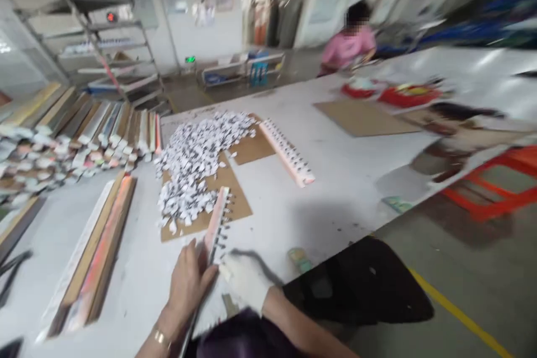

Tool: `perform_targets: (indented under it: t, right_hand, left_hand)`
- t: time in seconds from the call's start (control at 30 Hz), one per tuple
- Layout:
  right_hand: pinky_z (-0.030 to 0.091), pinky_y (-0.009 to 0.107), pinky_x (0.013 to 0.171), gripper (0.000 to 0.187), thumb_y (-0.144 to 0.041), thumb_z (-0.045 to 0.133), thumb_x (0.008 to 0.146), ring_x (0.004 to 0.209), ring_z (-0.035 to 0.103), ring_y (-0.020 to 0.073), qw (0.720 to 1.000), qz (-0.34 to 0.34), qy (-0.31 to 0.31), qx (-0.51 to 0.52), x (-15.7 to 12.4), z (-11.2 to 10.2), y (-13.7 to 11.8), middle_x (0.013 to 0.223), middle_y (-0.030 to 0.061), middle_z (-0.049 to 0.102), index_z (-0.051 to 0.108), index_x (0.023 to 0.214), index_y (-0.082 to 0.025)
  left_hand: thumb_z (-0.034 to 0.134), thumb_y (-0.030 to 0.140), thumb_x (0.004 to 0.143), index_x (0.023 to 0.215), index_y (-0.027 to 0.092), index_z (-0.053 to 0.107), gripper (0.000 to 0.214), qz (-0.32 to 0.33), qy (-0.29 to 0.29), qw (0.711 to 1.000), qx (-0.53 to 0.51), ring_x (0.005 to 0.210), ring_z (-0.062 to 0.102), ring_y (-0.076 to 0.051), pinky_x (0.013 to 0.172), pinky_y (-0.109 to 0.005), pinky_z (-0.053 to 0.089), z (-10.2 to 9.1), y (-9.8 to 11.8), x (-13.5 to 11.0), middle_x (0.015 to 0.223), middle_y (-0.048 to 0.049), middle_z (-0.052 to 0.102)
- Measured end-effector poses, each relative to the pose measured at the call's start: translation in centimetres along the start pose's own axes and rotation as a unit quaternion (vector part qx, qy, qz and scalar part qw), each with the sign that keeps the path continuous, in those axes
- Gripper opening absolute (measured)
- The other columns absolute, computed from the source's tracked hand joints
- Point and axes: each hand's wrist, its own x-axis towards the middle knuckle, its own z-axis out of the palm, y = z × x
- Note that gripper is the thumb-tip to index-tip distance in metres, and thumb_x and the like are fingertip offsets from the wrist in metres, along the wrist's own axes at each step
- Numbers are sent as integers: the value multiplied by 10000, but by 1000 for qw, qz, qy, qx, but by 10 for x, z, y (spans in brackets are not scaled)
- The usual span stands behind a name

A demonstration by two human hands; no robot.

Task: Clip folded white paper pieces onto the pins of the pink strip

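My left hand (pixel 189 279), bare with a bracelet at the wrist, is closed on the near end of a long pink strip (pixel 218 222) that carries a row of small tags. The strip runs away from me over a brown cardboard sheet (pixel 235 201). My right hand (pixel 246 279), in a white glove, rests against the strip's near end from the right; motion blur hides its fingers. A heap of small black-and-white paper tags (pixel 191 162) lies on the cardboard just beyond. A second pink strip (pixel 287 152) filled with tags lies farther right.
Stacks of long strips (pixel 90 246) lie at the left, with more piled at the back left (pixel 62 128). A black stool (pixel 361 285) stands beside me, and a red stool (pixel 499 184) at the right. A person in pink (pixel 348 45) works at the table's far end near red trays (pixel 406 94).
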Motion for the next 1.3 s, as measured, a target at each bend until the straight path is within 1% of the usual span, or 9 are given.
perform_targets:
  t: [0.03, 0.1, 0.2, 0.4, 0.63, 0.97, 1.1, 1.2, 1.3]
  right_hand:
    - [491, 285, 682, 281, -358, 487, 983, 808, 713, 203, 1000, 4, -20, -20, -2, 3, 0, 909, 62, 762, 723, 928, -216]
    - [482, 285, 678, 302, -288, 424, 993, 829, 721, 213, 998, 5, -50, -34, -3, 8, 1, 931, 103, 758, 708, 976, -185]
    - [472, 264, 636, 284, -225, 408, 986, 804, 725, 203, 994, -13, -53, -92, -4, 9, -1, 938, 103, 752, 686, 1023, -179]
    - [462, 263, 605, 299, -204, 395, 992, 799, 727, 213, 991, -9, -23, -129, -3, 4, -11, 910, 107, 752, 692, 1005, -173]
    - [434, 281, 595, 270, -192, 439, 956, 771, 729, 234, 991, -18, -15, -130, 1, 9, -8, 843, 107, 750, 706, 925, -165]
    - [482, 335, 638, 270, -144, 438, 930, 771, 725, 271, 989, -51, -60, -129, 14, 6, -8, 849, 138, 748, 708, 946, -152]
    - [461, 333, 604, 259, -119, 444, 914, 759, 723, 281, 986, -44, -80, -141, 19, 5, -10, 834, 160, 740, 703, 924, -134]
    - [447, 317, 620, 267, -119, 429, 925, 788, 719, 266, 985, -37, -85, -143, 18, 11, -7, 860, 139, 739, 695, 941, -147]
    - [456, 307, 677, 287, -189, 397, 978, 838, 705, 233, 992, -32, -80, -95, 13, 16, 1, 928, 109, 739, 683, 976, -169]
  left_hand:
    - [680, 430, 776, 1253, 167, 539, 562, 21, -16, 999, 23, 998, 661, -332, 871, -468, 555, -1, 2, 1, 1075, -139, 662]
    - [660, 312, 783, 1234, 138, 537, 498, 33, -63, 997, 33, 939, 639, -292, 864, -456, 561, 2, 2, 1, 1041, -126, 620]
    - [609, 236, 818, 1249, 158, 516, 447, 20, -71, 997, -1, 902, 608, -239, 863, -419, 562, 8, -1, -3, 1028, -88, 572]
    - [643, 247, 813, 1217, 184, 541, 421, -1, -83, 994, -77, 912, 589, -216, 867, -391, 543, 1, -1, -6, 1024, -57, 558]
    - [628, 233, 811, 1224, 192, 513, 431, -5, -86, 993, -86, 931, 569, -212, 886, -400, 526, 4, 0, -6, 1056, -56, 540]
    - [594, 199, 811, 1236, 176, 472, 443, 25, -90, 994, -57, 892, 554, -216, 825, -389, 541, 14, -4, -9, 1040, -72, 528]
    - [596, 193, 803, 1250, 164, 466, 466, 33, -93, 994, -50, 907, 556, -227, 822, -391, 548, 19, -4, -10, 1039, -80, 528]
    - [605, 191, 802, 1271, 165, 462, 491, 25, -88, 994, -52, 931, 563, -230, 840, -397, 547, 18, -2, -13, 1064, -83, 528]
    - [661, 237, 808, 1277, 180, 482, 505, 8, -93, 993, -74, 906, 575, -215, 822, -381, 546, 10, -2, -12, 1065, -69, 537]
